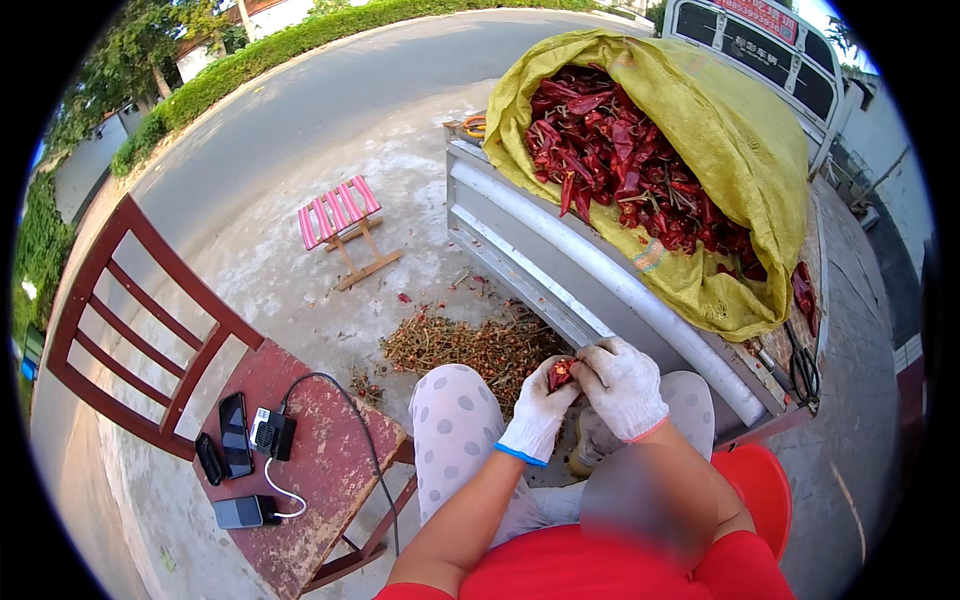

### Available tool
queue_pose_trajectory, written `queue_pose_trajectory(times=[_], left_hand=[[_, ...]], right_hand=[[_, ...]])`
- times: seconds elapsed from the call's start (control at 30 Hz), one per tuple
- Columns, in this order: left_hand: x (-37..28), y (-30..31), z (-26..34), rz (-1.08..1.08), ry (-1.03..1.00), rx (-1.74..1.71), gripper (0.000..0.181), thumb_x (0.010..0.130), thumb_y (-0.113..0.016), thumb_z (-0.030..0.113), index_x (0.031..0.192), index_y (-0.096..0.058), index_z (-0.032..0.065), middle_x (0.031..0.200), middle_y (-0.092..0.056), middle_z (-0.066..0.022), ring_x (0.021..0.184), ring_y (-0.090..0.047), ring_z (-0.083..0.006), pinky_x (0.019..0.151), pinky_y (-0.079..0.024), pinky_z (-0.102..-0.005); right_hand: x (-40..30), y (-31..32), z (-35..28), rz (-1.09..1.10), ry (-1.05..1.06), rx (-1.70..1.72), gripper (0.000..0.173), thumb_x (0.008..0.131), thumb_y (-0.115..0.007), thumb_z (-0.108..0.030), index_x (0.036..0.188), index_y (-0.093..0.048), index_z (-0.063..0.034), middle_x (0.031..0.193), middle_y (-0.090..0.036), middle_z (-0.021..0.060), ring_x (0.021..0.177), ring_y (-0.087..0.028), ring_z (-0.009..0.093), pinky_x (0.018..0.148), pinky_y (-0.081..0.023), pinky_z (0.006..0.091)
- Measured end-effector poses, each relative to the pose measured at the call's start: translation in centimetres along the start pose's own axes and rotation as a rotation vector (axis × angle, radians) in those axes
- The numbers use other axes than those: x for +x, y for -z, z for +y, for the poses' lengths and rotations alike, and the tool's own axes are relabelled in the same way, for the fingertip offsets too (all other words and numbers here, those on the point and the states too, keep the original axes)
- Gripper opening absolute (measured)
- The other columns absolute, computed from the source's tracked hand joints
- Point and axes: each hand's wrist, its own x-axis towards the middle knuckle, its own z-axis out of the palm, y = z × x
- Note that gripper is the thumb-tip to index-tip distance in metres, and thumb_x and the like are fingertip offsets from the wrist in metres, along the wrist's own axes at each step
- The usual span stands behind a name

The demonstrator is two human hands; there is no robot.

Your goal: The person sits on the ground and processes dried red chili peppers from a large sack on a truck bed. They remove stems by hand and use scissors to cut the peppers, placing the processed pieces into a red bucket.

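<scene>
A dried red chili pepper is held between my two gloved hands, over my lap. My left hand, in a soiled white knit glove with a blue cuff, grips its left side. The fingertips of my right hand, gloved alike with a red-edged cuff, pinch the pepper's right end. Beyond them, a yellow woven sack lies with its mouth spread on the truck bed, full of dried red chilies. Below my hands, a heap of chili stems and scraps covers part of the ground.
The truck bed's metal side stands close in front. Black-handled scissors lie at its corner, orange-handled ones farther off. A worn red wooden chair at left bears a phone, devices and cables. A striped folding stool stands beyond.
</scene>
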Motion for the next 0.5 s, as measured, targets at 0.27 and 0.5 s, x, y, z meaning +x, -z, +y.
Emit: queue_pose_trajectory(times=[0.27,0.5], left_hand=[[1.0,-0.6,-3.7,-0.146,-0.065,0.036,0.046,0.084,-0.064,0.004,0.129,-0.051,0.0003,0.113,-0.062,-0.0065,0.103,-0.057,-0.0121,0.091,-0.048,-0.0280],[0.0,-1.2,-2.4,-0.342,0.085,-0.194,0.038,0.082,-0.067,0.005,0.118,-0.058,0.0002,0.095,-0.062,0.0012,0.084,-0.056,-0.0060,0.071,-0.048,-0.0225]], right_hand=[[-0.7,-1.5,1.5,0.100,0.130,0.160,0.007,0.075,-0.066,-0.003,0.082,-0.066,-0.0014,0.085,-0.063,0.0154,0.075,-0.063,0.033,0.069,-0.051,0.0397],[-1.5,-0.9,3.9,-0.099,-0.039,0.540,0.006,0.071,-0.063,0.001,0.077,-0.064,0.0025,0.080,-0.062,0.0156,0.074,-0.063,0.030,0.070,-0.051,0.0360]])
